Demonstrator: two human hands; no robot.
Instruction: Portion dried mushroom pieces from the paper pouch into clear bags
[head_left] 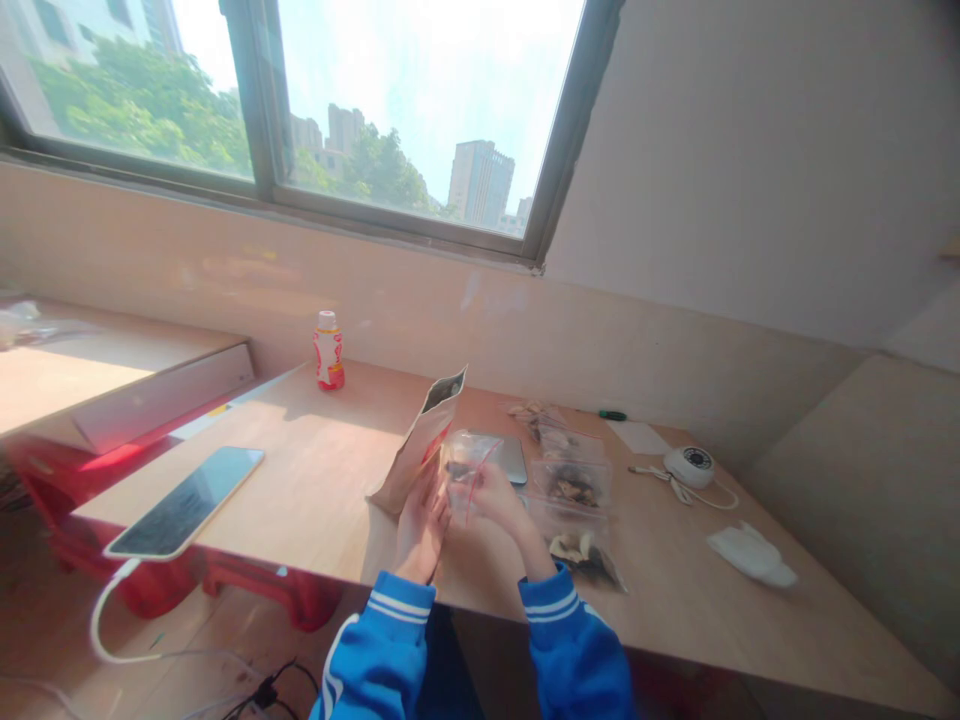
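My right hand [499,502] is shut on a transparent zip bag [469,472] with a red zip strip, holding it upright above the wooden table [315,480]. My left hand [420,530] stands against the lower part of a kraft paper pouch [424,445], its fingertips reaching the zip bag's edge. Whether it grips the pouch or the bag is hard to see. The pouch tilts, with its lower end near the tabletop and a dark opening at the top. To the right lie several transparent bags of dried brown food pieces [574,485].
A tablet [184,502] with a white cable lies at left, and a grey device [511,458] sits behind my hands. A yogurt-drink bottle [328,350] stands by the wall. At right lie a white round device [688,465], a white cloth [750,555] and a green marker [611,415].
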